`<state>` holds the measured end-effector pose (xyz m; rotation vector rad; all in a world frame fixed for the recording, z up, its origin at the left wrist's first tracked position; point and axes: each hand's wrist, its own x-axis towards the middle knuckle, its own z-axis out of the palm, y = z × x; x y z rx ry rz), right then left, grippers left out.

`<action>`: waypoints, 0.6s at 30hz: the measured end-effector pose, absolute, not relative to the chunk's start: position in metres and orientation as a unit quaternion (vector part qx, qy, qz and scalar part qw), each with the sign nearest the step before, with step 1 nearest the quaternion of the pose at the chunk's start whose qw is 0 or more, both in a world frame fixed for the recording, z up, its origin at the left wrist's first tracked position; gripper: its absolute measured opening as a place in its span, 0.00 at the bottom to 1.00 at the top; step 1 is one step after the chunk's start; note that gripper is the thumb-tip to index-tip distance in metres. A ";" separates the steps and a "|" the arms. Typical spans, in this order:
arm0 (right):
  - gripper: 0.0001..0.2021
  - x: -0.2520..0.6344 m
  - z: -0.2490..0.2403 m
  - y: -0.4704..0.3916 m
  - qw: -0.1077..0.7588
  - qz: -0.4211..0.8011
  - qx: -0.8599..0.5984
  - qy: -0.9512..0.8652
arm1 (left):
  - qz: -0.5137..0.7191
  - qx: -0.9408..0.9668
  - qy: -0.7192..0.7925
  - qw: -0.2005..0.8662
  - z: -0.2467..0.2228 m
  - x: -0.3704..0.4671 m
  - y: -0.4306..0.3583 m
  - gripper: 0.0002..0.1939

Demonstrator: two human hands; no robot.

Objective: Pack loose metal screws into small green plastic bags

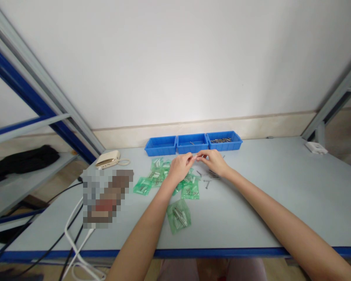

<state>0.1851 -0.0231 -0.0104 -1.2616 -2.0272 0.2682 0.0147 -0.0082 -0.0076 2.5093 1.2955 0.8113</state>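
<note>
My left hand (179, 167) and my right hand (215, 161) meet at the fingertips over the middle of the table. Both are pinched closed; whatever lies between the fingers is too small to make out. Under and beside my left hand is a spread of green plastic bags (157, 176) with metal screws and pale pieces inside. One green bag (179, 216) lies apart, nearer the front edge. Loose screws (207, 183) are scattered below my right hand, which partly hides a small heap of them.
Behind the hands stand three blue bins: the left bin (160, 145), the middle bin (192, 143) with a few metal pieces, and the right bin (224, 140) holding many screws. A cream-coloured device (108, 159), white cables (73, 238) and a blurred-out item (107, 201) are at left.
</note>
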 end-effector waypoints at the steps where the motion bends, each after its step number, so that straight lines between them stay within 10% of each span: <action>1: 0.09 0.185 -0.010 -0.023 0.360 0.101 -0.493 -0.786 | 0.280 0.850 0.434 0.107 -0.007 0.015 -0.008 0.17; 18: 0.11 0.187 -0.009 -0.024 0.307 0.102 -0.492 -0.808 | 0.272 0.857 0.424 0.112 -0.005 0.015 -0.011 0.16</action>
